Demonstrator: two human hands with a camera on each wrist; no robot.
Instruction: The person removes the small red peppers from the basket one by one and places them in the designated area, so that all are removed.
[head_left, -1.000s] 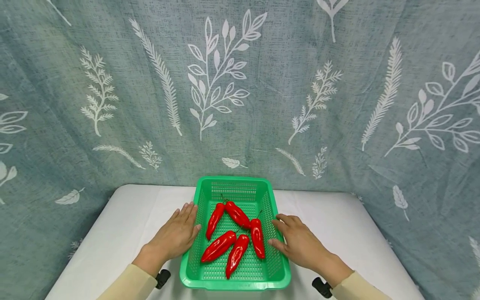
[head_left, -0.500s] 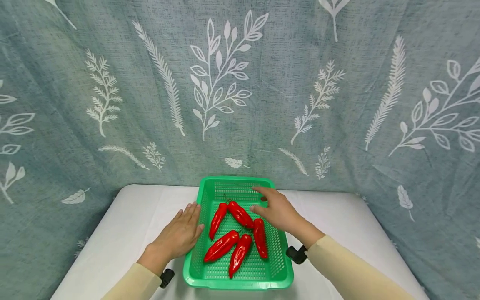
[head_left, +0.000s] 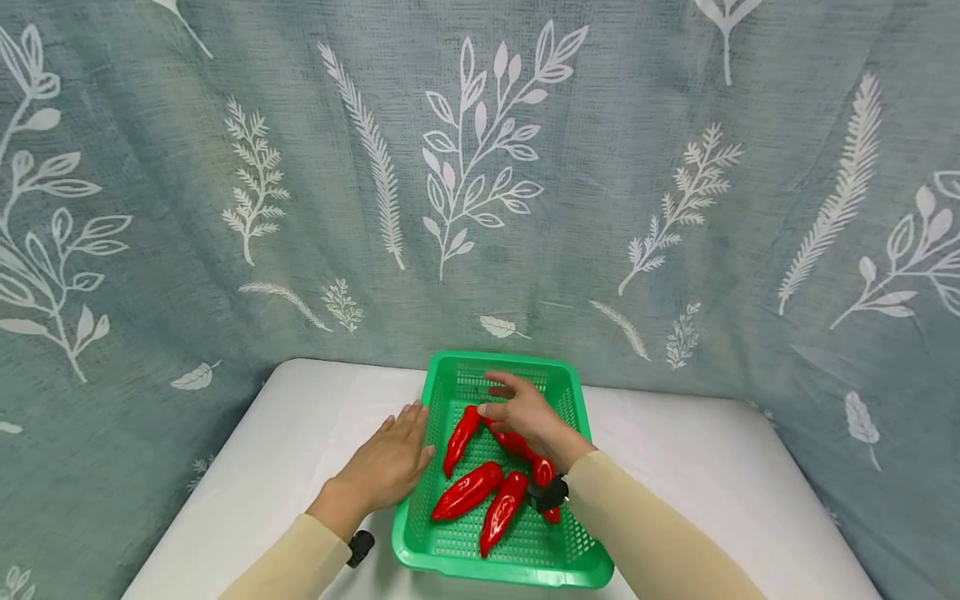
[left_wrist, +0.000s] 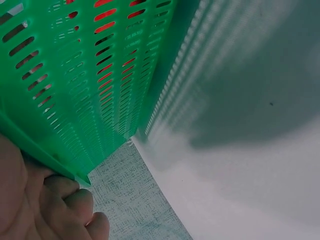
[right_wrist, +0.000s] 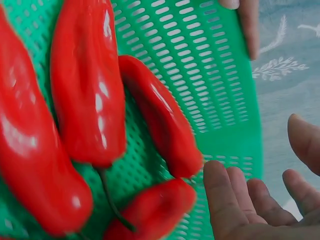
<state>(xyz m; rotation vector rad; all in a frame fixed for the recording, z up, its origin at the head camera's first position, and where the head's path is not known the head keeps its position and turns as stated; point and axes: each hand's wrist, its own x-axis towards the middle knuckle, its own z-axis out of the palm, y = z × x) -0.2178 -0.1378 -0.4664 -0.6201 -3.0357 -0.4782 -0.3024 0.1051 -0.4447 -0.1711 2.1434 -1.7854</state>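
A green slotted plastic basket (head_left: 502, 572) holds several glossy red peppers, among them one at the lower left (head_left: 468, 492). My left hand (head_left: 386, 458) rests along the basket's left rim with its fingers extended. Above the basket's far half is my right hand (head_left: 528, 417), thumb and fingers apart, close to the stem end of the upper left pepper (head_left: 461, 440). It partly covers the upper middle pepper (head_left: 510, 442). In the right wrist view, the fingertips (right_wrist: 216, 172) point toward a pepper's end (right_wrist: 185, 162); whether they touch cannot be told.
The basket stands on a white-covered table (head_left: 675, 483). Behind the table hangs a grey-green curtain (head_left: 570, 250) with white leaf prints. A dark wrist camera (head_left: 551, 493) on my right wrist hides part of the right-hand pepper (head_left: 545, 473).
My right hand has left the basket's right rim and moved left over the far peppers. The left hand stays at the left rim. The whole head view has shifted, with everything appearing further right.
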